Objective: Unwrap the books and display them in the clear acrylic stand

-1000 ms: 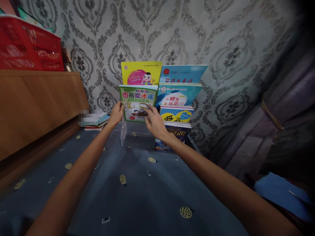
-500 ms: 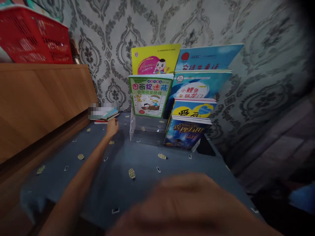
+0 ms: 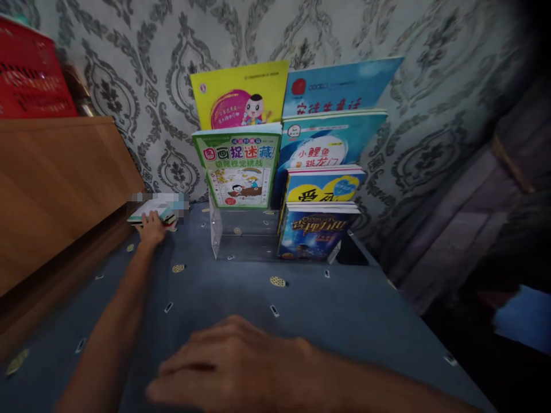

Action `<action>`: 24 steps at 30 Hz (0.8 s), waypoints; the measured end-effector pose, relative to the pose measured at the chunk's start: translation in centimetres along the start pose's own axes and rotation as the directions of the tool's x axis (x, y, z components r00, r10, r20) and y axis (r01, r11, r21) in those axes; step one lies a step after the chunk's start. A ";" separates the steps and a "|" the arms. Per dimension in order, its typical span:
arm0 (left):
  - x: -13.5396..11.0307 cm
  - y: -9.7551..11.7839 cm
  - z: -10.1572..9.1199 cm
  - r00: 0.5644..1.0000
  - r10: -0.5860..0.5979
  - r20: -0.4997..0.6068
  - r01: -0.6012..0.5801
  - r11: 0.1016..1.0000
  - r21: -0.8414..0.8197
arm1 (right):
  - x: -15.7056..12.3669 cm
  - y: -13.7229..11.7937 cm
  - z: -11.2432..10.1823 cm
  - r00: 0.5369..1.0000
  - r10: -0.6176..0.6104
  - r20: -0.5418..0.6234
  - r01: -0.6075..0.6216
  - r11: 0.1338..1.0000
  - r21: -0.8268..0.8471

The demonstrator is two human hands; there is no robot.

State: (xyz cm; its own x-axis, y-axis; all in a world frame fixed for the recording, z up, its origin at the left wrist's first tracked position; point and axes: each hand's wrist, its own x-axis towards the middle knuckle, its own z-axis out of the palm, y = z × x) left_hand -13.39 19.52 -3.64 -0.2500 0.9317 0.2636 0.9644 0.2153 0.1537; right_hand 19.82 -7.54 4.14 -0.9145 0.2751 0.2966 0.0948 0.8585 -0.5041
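At the far left of the table, my left hand (image 3: 152, 229) reaches to a small stack of books (image 3: 142, 213). Its fingers lie spread over the top book near the front edge; part of the stack is pixelated. My right hand (image 3: 228, 364) is close to the camera, over the front of the table, slightly blurred. Its fingers point left, loosely bent and apart, with nothing visible in them. Behind it stands a clear acrylic book rack (image 3: 217, 238). A green picture book (image 3: 243, 172) stands in its left column, in front of a yellow book (image 3: 241, 92).
The rack's right column holds a dark blue book (image 3: 316, 232), a yellow-and-blue book (image 3: 325, 186), a teal book (image 3: 336, 137) and a blue book (image 3: 344, 86). A wooden cabinet (image 3: 64, 189) with a red basket (image 3: 34, 74) borders the left. Patterned wallpaper rises behind the blue tablecloth (image 3: 241, 292).
My left hand has moved from the stack's right edge onto its top book. My right hand has shifted left and come further into view. The view has turned slightly right.
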 end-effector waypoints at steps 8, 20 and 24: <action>1.9 -1.1 0.7 0.995 0.098 0.001 -0.098 0.985 0.142 | -3.8 8.0 8.4 0.927 0.351 -0.133 -0.339 0.935 0.108; 0.2 -1.8 -1.3 0.979 0.202 -0.010 -0.191 0.940 0.283 | -3.9 9.1 9.0 0.925 0.342 -0.167 -0.314 0.934 0.170; 0.5 -1.1 -2.1 0.971 0.240 0.016 -0.233 0.923 0.305 | -3.9 9.0 8.9 0.925 0.342 -0.166 -0.317 0.935 0.160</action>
State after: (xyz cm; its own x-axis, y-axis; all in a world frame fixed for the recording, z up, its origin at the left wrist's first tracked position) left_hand -14.77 19.10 -1.71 -0.0099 0.9607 0.2773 0.9751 0.0707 -0.2101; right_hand 20.77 -4.75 -8.74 -0.7481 0.6201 0.2362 0.3159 0.6459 -0.6951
